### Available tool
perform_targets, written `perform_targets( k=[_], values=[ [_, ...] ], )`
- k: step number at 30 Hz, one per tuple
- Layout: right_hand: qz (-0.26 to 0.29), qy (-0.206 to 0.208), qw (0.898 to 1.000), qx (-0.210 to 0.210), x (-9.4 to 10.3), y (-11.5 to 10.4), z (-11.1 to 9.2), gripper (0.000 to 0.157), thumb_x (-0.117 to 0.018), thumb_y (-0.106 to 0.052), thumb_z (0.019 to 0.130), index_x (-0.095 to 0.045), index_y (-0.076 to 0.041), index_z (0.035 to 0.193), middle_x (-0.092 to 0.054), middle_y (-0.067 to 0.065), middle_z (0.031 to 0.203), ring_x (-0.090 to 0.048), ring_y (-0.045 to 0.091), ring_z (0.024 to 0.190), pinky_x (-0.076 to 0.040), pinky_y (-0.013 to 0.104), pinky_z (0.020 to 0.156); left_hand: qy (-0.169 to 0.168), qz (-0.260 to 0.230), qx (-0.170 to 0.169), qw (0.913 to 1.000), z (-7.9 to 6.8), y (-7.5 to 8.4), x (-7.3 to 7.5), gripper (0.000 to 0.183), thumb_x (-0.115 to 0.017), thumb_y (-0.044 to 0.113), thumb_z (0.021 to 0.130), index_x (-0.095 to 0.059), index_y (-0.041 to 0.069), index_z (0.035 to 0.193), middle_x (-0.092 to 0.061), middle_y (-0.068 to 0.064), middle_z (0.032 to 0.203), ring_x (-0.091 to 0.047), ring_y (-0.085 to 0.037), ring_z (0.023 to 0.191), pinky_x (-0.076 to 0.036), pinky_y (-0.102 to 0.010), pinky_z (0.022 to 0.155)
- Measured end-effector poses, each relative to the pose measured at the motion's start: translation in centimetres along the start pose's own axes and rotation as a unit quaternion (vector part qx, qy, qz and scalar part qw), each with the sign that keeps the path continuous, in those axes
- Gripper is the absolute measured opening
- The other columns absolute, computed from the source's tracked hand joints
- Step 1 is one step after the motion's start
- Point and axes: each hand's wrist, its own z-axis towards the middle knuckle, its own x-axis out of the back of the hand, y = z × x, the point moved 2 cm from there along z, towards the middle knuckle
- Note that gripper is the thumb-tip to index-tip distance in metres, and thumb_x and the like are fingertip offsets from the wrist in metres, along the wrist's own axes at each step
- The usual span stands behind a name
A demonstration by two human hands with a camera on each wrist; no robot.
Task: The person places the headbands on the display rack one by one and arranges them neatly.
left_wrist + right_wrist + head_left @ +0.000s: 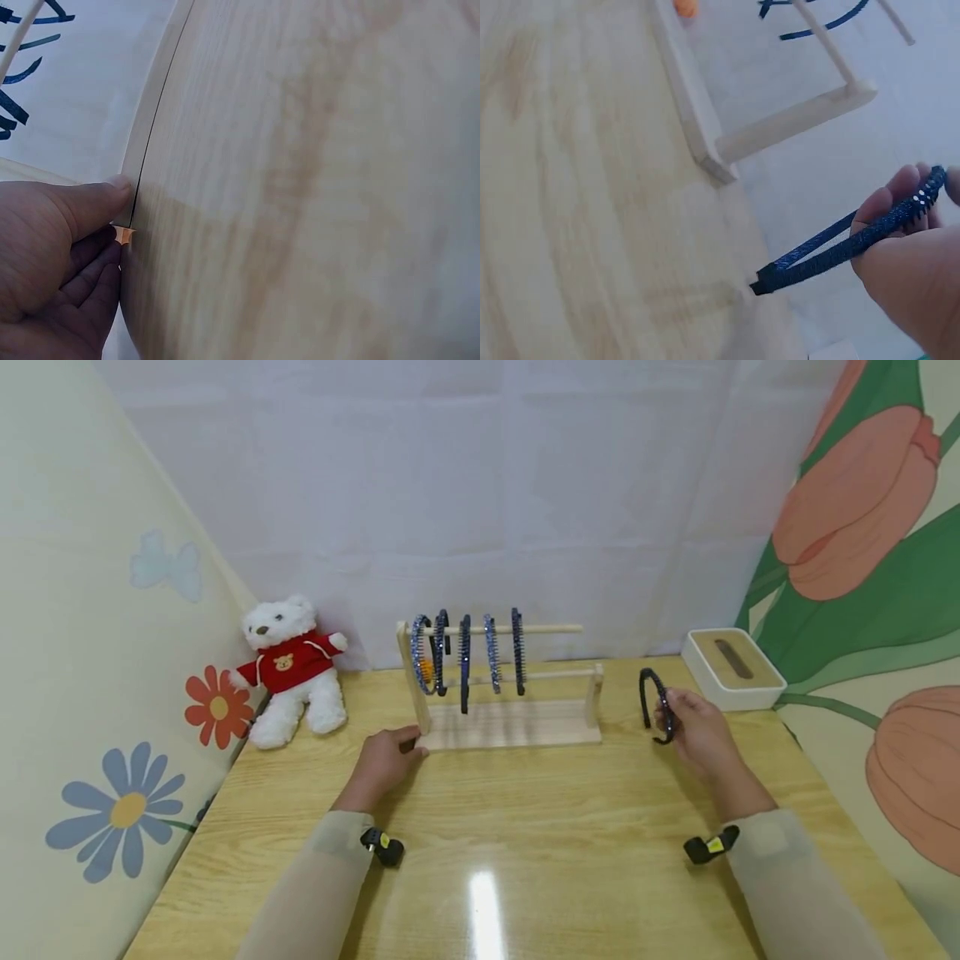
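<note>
A dark, sparkling headband (667, 714) is pinched in my right hand (703, 732), to the right of a wooden headband rack (517, 737). In the right wrist view the same headband (832, 257) hangs with its ends down and left, short teeth showing near my fingers. My left hand (384, 762) grips the rack's front left corner; the left wrist view shows the thumb on the base (139, 161) and the fingers bent beside it. Several dark and blue glittery headbands, among them one with a blue sheen (492, 653), hang on the rack's upper rod (553, 629).
A white plush bear (303, 693) in a red top sits at the back left. At the back right stands a white box (731, 689) with a slotted wooden lid. A small orange thing (426, 672) shows behind the left headbands. A white cloth (465, 510) hangs behind.
</note>
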Motion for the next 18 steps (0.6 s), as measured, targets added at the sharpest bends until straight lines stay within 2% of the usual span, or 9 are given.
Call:
perform_targets(
  k=[2, 4, 8, 13, 18],
  values=[
    [0.093, 0.004, 0.996, -0.013, -0.4, -0.3, -0.1, 0.025, -0.049, -0.018, 0.117, -0.072, -0.016, 0.108, -0.069, -0.003, 0.099, -0.065, 0.008, 0.09, -0.058, 0.02, 0.086, -0.001, 0.0, 0.001, 1.0, 0.0, 0.0, 0.0, 0.046, -0.074, 0.019, 0.106, -0.067, 0.008, 0.15, -0.069, -0.023, 0.145, -0.062, -0.045, 0.14, -0.051, -0.061, 0.115],
    [0.138, 0.002, 0.99, -0.014, -0.7, -0.7, -0.2, 0.03, -0.047, -0.016, 0.117, -0.075, -0.019, 0.107, -0.07, -0.002, 0.101, -0.064, 0.009, 0.09, -0.058, 0.021, 0.086, -0.001, 0.001, 0.001, 1.0, 0.0, 0.1, 0.0, 0.046, -0.074, 0.019, 0.106, -0.067, 0.008, 0.15, -0.069, -0.023, 0.145, -0.062, -0.046, 0.14, -0.051, -0.061, 0.115],
    [0.182, 0.006, 0.983, -0.001, -1.4, -2.2, -0.1, 0.032, -0.048, -0.01, 0.116, -0.078, -0.016, 0.107, -0.073, 0.001, 0.102, -0.065, 0.011, 0.088, -0.057, 0.021, 0.083, -0.002, 0.001, 0.0, 1.0, 0.1, 0.1, -0.1, 0.046, -0.074, 0.02, 0.106, -0.068, 0.008, 0.149, -0.07, -0.023, 0.143, -0.063, -0.045, 0.138, -0.052, -0.061, 0.114],
    [0.219, 0.025, 0.974, 0.049, -3.3, -5.3, 0.3, 0.024, -0.057, -0.009, 0.112, -0.079, -0.01, 0.103, -0.076, 0.005, 0.099, -0.067, 0.013, 0.086, -0.059, 0.022, 0.08, -0.004, 0.002, 0.0, 1.0, 0.1, 0.0, -0.2, 0.045, -0.074, 0.02, 0.106, -0.068, 0.008, 0.149, -0.072, -0.023, 0.141, -0.064, -0.045, 0.137, -0.053, -0.061, 0.113],
    [0.263, 0.008, 0.961, 0.085, -5.7, -8.6, 0.6, 0.016, -0.063, -0.012, 0.11, -0.075, -0.004, 0.116, -0.073, 0.008, 0.107, -0.065, 0.016, 0.093, -0.06, 0.024, 0.085, -0.008, 0.003, 0.007, 0.9999, 0.2, -0.1, -0.1, 0.046, -0.074, 0.021, 0.106, -0.068, 0.008, 0.15, -0.07, -0.023, 0.144, -0.062, -0.046, 0.139, -0.051, -0.062, 0.115]
  ],
)
